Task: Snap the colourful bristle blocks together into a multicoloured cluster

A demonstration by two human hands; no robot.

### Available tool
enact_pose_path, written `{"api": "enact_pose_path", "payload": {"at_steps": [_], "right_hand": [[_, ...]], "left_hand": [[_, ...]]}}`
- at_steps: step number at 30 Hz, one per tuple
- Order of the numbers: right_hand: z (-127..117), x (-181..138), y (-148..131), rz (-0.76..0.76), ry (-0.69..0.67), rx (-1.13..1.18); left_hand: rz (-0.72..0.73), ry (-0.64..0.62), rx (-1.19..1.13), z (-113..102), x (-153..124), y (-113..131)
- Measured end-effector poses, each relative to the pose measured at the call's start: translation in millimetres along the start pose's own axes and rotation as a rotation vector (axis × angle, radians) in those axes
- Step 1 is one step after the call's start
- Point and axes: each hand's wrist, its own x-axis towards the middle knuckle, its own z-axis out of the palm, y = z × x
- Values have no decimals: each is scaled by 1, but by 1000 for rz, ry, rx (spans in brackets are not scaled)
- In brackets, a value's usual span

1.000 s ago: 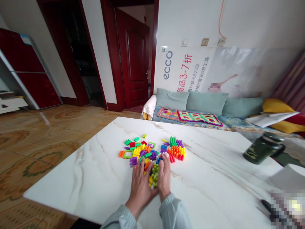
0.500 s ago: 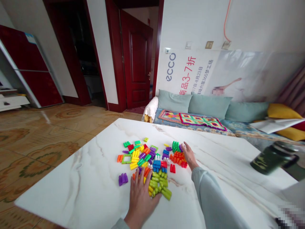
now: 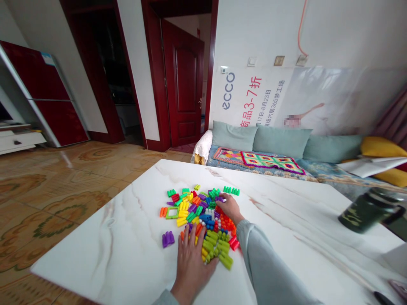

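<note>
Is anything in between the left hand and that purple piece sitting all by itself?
No, nothing that I can see. Only white tabletop shows between the left hand and the purple piece.

L. hand [image 3: 193, 262], 1; R. hand [image 3: 231, 208], 1. Plastic blocks [image 3: 183, 206], asst. cols., dozens; exact qty. unclear, piled & part-hidden. Green sq. frame [image 3: 168, 214], min. 1. Table [image 3: 292, 224], 1. Mug [image 3: 362, 214] w/ handle, 1. Grey-green cushions [image 3: 282, 140], 3. Crochet mats [image 3: 270, 161], 2. Fridge [image 3: 41, 80], 1.
</note>
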Motion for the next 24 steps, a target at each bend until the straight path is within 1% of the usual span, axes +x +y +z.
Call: {"api": "enact_pose_path", "payload": {"at_steps": [3,6,8,9,10,11,12,13,14,15,16,18,21,24], "right_hand": [[3,-8,-21,-122,-34,87],[-3,-22,-36,-253,-100,190],[-11,-35,-36,-323,-123,290],[-16,-42,-31,-336,-94,340],[-22,-49,-22,-326,-28,377],[-26,-56,-11,-288,72,378],[-31,-63,2,-209,205,340],[-34,-70,17,-124,303,270],[-35,-76,30,-57,352,193],[-35,-82,43,-4,371,138],[-33,-88,52,26,362,111],[-25,-97,61,53,310,122],[-7,-105,50,71,248,261],[6,-103,24,83,282,407]], "left_hand": [[9,25,-9,1,0,0],[24,46,-17,2,0,-1],[27,50,-25,2,0,-2],[27,49,-31,2,-1,-2],[28,47,-36,1,-1,-2],[27,46,-41,1,-1,-2],[28,46,-45,0,-1,-2],[30,48,-49,0,0,-2],[33,49,-52,1,0,-2],[35,52,-53,1,0,-2],[35,54,-53,2,0,-3],[39,59,-52,3,0,-3],[42,57,-49,2,0,-3],[40,57,-51,0,0,-3]]}}
